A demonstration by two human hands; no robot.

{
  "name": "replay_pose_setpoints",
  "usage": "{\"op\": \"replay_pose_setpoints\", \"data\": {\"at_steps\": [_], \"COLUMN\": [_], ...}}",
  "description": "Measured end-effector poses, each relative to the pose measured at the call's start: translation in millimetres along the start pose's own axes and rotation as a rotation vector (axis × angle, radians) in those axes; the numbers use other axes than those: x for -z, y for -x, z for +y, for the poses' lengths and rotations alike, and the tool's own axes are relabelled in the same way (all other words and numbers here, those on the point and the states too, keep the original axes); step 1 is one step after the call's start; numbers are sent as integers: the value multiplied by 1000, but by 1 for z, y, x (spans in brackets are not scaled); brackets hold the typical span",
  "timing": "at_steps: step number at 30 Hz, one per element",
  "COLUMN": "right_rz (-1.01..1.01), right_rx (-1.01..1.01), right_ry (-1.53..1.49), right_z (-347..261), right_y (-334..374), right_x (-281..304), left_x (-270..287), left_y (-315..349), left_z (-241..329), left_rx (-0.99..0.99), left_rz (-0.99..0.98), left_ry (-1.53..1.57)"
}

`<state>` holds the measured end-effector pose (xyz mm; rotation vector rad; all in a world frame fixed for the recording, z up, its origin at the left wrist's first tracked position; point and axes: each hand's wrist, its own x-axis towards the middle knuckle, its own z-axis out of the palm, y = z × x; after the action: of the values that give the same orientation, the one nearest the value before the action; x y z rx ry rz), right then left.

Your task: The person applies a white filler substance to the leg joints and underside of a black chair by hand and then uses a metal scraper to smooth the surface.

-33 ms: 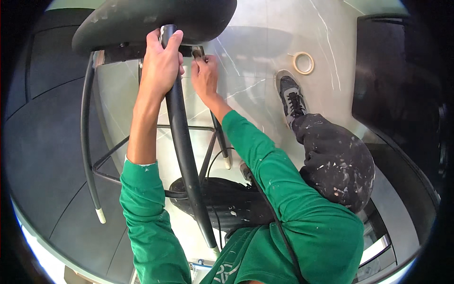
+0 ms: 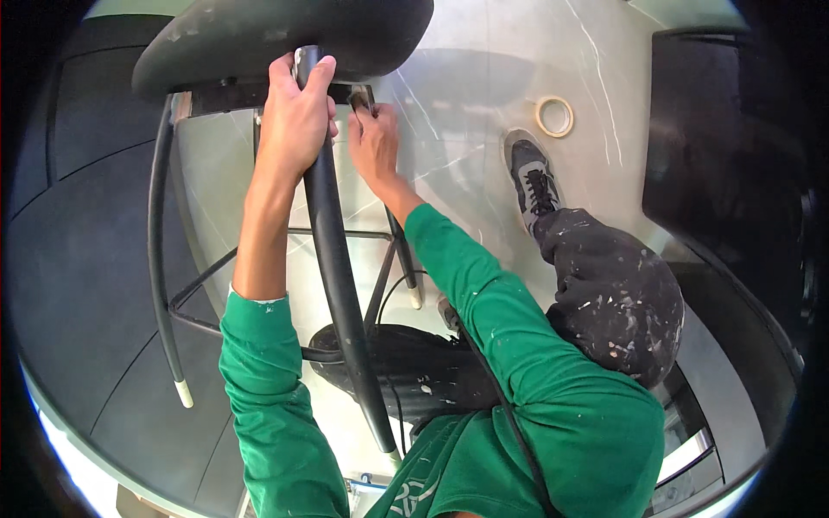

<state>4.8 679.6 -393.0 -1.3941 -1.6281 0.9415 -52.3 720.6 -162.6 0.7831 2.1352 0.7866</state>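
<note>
The left hand point(image 2: 295, 116) has its grip clamped round the black stool leg point(image 2: 332, 259), just under the dark seat point(image 2: 285, 34) of the tipped stool. Beside it, the right hand point(image 2: 373, 142) pinches a small fitting point(image 2: 358, 99) at the seat's underside bracket; likely fastening work, calling for steady bracing. Beyond lies a tape roll point(image 2: 554, 116) on the floor.

Tape roll point(image 2: 553, 116) on marble floor point(image 2: 466, 78)

No packages, labels, signs or screens.
</note>
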Motion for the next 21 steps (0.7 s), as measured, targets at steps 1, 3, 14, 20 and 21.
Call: {"op": "replay_pose_setpoints", "data": {"at_steps": [1, 3, 14, 20, 21], "right_rz": [-16, -37, -188, -82, -147], "right_rx": [0, 1, 18, 35, 39], "right_ry": [22, 40, 66, 104, 81], "right_z": [-4, -10, -10, 2, -5], "right_y": [5, 8, 5, -15, 2], "right_x": [-1, -4, -3, -5, -4], "left_x": [2, 7, 10, 1, 7], "left_y": [0, 1, 3, -5, -4], "left_z": [0, -2, -5, -3, -8], "left_rx": [-2, 8, 20, -61, -43], "left_rz": [-1, 8, 8, -4, -1], "left_ry": [-31, -34, -12, -16, -21]}}
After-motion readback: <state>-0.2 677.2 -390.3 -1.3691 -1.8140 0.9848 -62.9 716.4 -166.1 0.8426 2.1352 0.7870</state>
